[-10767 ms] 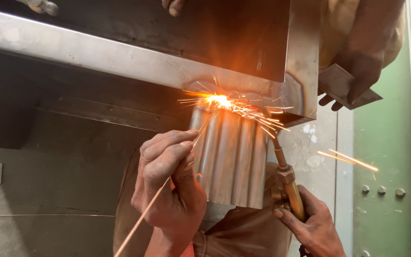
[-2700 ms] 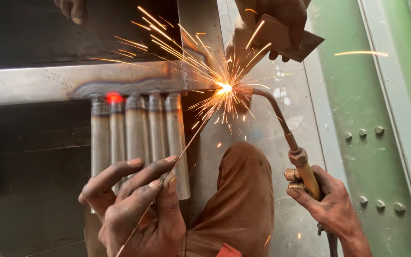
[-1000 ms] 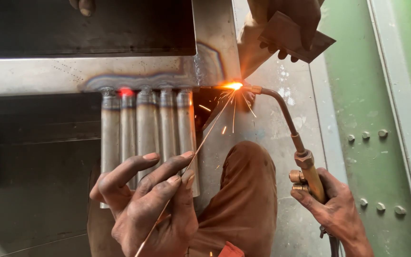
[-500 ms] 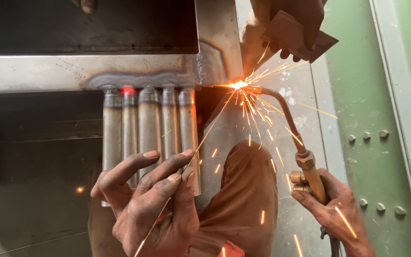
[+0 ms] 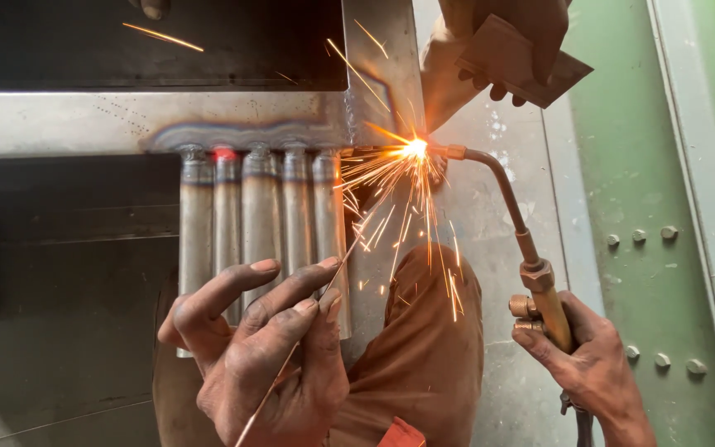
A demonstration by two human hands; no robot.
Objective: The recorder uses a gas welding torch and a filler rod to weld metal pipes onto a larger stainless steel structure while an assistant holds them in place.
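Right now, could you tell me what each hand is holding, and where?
Left hand: thin rod, pinched near its lower end. Right hand: torch, gripped at its brass handle.

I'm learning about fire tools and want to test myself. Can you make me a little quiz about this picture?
1. True or false: the right hand holds the torch.
2. What do the left hand fingers pinch? A) a rod B) a hammer C) a brush
3. How many tubes hang side by side under the bar?

Key: 1 true. 2 A, the thin rod. 3 five.
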